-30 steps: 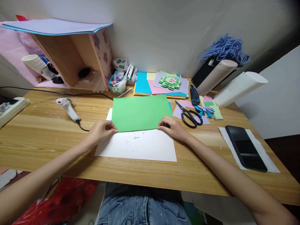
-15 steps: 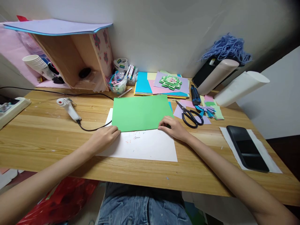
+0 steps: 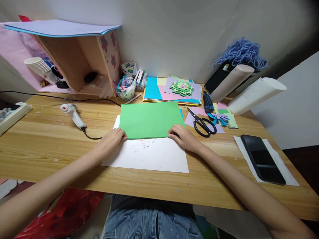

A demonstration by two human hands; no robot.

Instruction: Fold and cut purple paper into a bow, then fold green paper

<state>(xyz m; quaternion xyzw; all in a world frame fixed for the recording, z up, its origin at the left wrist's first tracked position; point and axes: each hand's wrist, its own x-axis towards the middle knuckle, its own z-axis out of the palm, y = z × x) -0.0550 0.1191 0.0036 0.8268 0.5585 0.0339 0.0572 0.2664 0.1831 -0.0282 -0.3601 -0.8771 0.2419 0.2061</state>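
Observation:
A green sheet of paper (image 3: 151, 119) lies over a larger white sheet (image 3: 149, 157) with small coloured marks on it. The near edge of the green sheet looks folded or rolled over. At its near left corner my left hand (image 3: 113, 141) pinches that edge, fingers closed. My right hand (image 3: 183, 136) grips the near right corner between thumb and curled fingers. Black-handled scissors (image 3: 203, 122) rest just beyond my right hand, their blades on lilac paper pieces. The undersides of both hands' fingertips are partly hidden.
Left: a glue gun (image 3: 73, 116) with a black cord, and a power strip (image 3: 15, 116). Behind: a cardboard box (image 3: 87, 59), a tub of scraps (image 3: 126, 91), and a coloured paper stack (image 3: 152, 88) bearing a layered paper flower (image 3: 181, 88). Right: a utility knife (image 3: 207, 102) and a phone (image 3: 263, 159).
My left hand has shifted slightly up and its fingers have moved onto the green sheet's corner. The near edge sits marginally higher. My right hand is almost unmoved.

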